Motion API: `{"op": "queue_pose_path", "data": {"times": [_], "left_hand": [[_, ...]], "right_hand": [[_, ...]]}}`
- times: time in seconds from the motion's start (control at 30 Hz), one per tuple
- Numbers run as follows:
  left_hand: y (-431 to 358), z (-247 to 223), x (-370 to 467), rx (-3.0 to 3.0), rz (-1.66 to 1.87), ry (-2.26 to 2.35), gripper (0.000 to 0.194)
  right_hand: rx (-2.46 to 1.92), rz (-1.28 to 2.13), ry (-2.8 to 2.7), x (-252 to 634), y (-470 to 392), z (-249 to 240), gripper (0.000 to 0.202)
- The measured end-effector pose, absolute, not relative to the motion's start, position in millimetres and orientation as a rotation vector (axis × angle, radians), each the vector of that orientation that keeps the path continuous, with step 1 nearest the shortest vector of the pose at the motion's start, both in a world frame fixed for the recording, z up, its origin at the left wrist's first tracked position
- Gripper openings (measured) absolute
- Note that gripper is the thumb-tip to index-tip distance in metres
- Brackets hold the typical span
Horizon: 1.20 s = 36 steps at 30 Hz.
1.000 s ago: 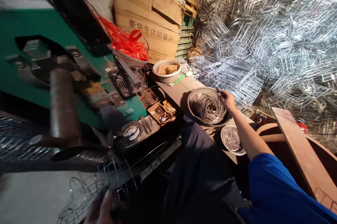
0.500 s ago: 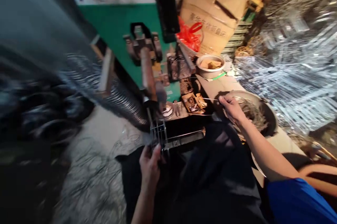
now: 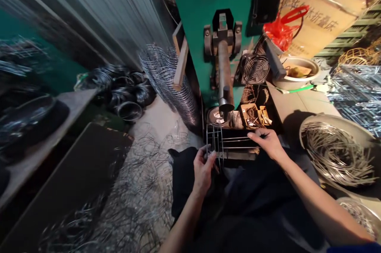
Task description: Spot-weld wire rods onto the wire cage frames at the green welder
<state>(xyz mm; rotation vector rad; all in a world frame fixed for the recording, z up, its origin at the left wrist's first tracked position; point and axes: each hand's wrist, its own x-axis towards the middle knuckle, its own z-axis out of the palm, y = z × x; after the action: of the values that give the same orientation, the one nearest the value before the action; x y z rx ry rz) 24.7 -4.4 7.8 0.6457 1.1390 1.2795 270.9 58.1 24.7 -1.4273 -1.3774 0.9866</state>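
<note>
My left hand is closed on a small wire rack, gripping its near end above my dark-clothed lap. My right hand pinches the right end of a thin straight wire. That wire runs leftward to the rack's bars; whether it touches them I cannot tell. A second thin rod lies parallel just below it. Right above the rack is the blunt lower end of a thick metal arm, which sticks out from a green machine.
A large bowl of bent wires stands at the right. Cardboard trays with small parts lie behind my right hand. A stack of wire grids leans left of the machine. Loose wire scraps litter the floor.
My right hand has left the wire bowl and brought the straight wire leftward to the rack. My left hand still grips the rack. The view has swung left.
</note>
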Motion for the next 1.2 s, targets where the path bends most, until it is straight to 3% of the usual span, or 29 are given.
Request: {"op": "queue_pose_path", "data": {"times": [1.2], "left_hand": [[41, 10, 43, 0.654, 1.357, 1.097, 0.055]], "right_hand": [[-1.427, 0.995, -1.413, 288, 115, 26, 0.058]]}}
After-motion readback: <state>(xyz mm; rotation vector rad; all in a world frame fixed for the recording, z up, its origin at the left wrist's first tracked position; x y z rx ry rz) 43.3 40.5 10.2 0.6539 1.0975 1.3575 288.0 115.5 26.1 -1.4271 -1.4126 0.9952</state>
